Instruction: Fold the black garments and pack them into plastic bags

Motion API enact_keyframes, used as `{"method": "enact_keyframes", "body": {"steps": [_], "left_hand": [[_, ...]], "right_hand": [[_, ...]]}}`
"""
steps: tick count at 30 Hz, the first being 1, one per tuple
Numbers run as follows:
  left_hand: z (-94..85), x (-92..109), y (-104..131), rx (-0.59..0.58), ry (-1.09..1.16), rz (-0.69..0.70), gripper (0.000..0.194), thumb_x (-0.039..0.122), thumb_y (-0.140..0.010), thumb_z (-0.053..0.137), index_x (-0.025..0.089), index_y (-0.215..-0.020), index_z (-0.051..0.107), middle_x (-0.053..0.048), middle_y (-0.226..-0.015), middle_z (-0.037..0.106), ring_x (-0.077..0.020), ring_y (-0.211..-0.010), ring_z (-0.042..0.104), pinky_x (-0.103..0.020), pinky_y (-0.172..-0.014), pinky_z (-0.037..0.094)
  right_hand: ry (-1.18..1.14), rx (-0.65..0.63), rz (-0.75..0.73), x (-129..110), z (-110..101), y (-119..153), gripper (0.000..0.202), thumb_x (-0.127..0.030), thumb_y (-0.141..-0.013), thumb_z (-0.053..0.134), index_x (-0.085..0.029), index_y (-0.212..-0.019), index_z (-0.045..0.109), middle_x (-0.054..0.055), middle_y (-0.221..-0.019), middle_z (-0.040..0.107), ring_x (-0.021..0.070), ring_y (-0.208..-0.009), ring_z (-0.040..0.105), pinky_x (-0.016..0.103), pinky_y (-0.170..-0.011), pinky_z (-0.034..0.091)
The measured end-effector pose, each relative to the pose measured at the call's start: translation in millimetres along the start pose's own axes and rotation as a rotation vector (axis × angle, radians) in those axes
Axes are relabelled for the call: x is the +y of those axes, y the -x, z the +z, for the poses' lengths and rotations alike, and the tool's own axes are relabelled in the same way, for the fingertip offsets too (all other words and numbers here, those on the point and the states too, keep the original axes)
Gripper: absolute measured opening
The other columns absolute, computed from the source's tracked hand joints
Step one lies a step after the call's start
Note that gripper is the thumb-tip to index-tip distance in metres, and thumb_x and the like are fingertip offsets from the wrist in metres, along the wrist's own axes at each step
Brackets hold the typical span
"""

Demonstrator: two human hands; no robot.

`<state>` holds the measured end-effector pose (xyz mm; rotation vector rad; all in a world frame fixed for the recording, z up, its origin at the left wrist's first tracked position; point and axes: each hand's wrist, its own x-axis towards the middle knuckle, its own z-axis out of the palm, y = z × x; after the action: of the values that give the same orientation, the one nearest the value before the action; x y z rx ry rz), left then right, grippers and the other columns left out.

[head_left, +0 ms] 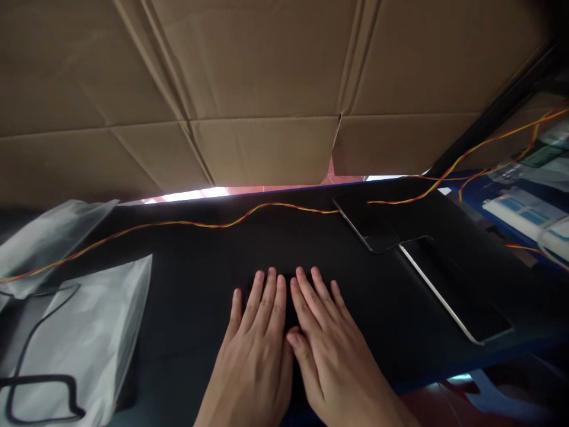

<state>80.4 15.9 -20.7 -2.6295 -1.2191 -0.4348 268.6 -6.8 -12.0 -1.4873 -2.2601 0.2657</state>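
Observation:
My left hand [260,344] lies palm down with its fingers stretched out over the black table surface [195,320]. Close beside it, my right hand [331,344] is also flat, its thumb near the left hand's edge. A darker black patch shows between and around the fingers; whether a flat object lies under the palms, I cannot tell. To the right of my hands, two phones with dark screens lie on the table: a nearer phone [453,290] with a light edge and a farther phone [368,222].
Clear plastic bags [93,332] and a black cable [48,377] lie at the left. A twisted red-yellow wire [178,223] crosses the table's back and passes over the farther phone. A cardboard sheet [262,89] walls off the back. At the right sits a white-and-blue box [528,219].

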Motion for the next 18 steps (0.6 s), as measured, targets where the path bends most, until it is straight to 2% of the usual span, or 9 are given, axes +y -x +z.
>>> {"method": "enact_keyframes", "body": {"steps": [4, 7, 9, 11, 15, 16, 18], "left_hand": [[-12.0, -7.4, -2.4, 0.017, 0.027, 0.032, 0.071, 0.019, -0.109, 0.041, 0.003, -0.175, 0.021, -0.022, -0.176, 0.042, -0.0404, -0.167, 0.034, -0.062, -0.118, 0.056], [-23.1, -11.1, -3.4, 0.022, 0.076, -0.004, 0.069, 0.027, -0.113, 0.044, 0.003, -0.175, 0.022, -0.022, -0.178, 0.039, -0.0396, -0.168, 0.032, -0.063, -0.120, 0.054], [-24.3, -11.7, -1.3, 0.006, 0.105, -0.031, 0.070, 0.031, -0.114, 0.044, 0.006, -0.176, 0.021, -0.021, -0.178, 0.038, -0.0390, -0.168, 0.033, -0.064, -0.119, 0.054], [-20.3, -11.5, 1.0, -0.006, 0.115, -0.027, 0.072, 0.034, -0.115, 0.045, 0.008, -0.177, 0.019, -0.020, -0.176, 0.041, -0.0390, -0.166, 0.038, -0.065, -0.117, 0.056], [-15.5, -18.9, 4.8, 0.000, 0.125, 0.030, 0.072, 0.033, -0.115, 0.044, 0.018, -0.179, 0.014, -0.015, -0.172, 0.050, -0.0337, -0.160, 0.049, -0.059, -0.119, 0.057], [-17.8, -24.6, 7.7, -0.003, 0.134, 0.030, 0.072, 0.033, -0.115, 0.044, 0.020, -0.179, 0.015, -0.013, -0.172, 0.051, -0.0317, -0.159, 0.050, -0.057, -0.121, 0.055], [-25.7, -42.2, 19.7, 0.004, 0.155, -0.032, 0.068, 0.033, -0.114, 0.045, 0.026, -0.178, 0.022, -0.010, -0.172, 0.052, -0.0304, -0.158, 0.052, -0.057, -0.127, 0.050]], "right_hand": [[-0.130, 0.015, 0.005, 7.0, -10.2, 4.1, 0.066, -0.031, -0.118, 0.042, -0.016, -0.179, 0.020, 0.013, -0.182, 0.032, 0.0304, -0.170, 0.027, 0.061, -0.131, 0.040], [-0.294, 0.158, 0.131, 17.5, -23.3, 10.5, 0.059, -0.030, -0.119, 0.041, -0.028, -0.177, 0.030, 0.007, -0.180, 0.040, 0.0247, -0.166, 0.038, 0.055, -0.129, 0.046], [-0.313, 0.255, 0.191, 22.0, -29.4, 12.3, 0.054, -0.028, -0.118, 0.043, -0.030, -0.172, 0.040, 0.005, -0.178, 0.044, 0.0239, -0.164, 0.041, 0.054, -0.128, 0.048], [-0.253, 0.243, 0.132, 20.7, -31.3, 9.9, 0.051, -0.024, -0.117, 0.046, -0.026, -0.168, 0.048, 0.005, -0.176, 0.047, 0.0250, -0.165, 0.041, 0.054, -0.129, 0.047], [-0.106, 0.046, -0.146, 5.3, -27.8, 1.3, 0.049, -0.014, -0.112, 0.050, -0.017, -0.160, 0.058, 0.002, -0.169, 0.056, 0.0288, -0.161, 0.047, 0.054, -0.129, 0.048], [-0.092, 0.033, -0.181, 2.5, -27.7, 1.9, 0.049, -0.013, -0.111, 0.052, -0.016, -0.158, 0.061, 0.001, -0.167, 0.059, 0.0294, -0.160, 0.049, 0.053, -0.128, 0.049], [-0.100, 0.093, -0.184, 2.2, -31.0, 8.7, 0.049, -0.013, -0.109, 0.054, -0.018, -0.157, 0.062, 0.001, -0.165, 0.061, 0.0291, -0.157, 0.053, 0.053, -0.127, 0.051]]}}
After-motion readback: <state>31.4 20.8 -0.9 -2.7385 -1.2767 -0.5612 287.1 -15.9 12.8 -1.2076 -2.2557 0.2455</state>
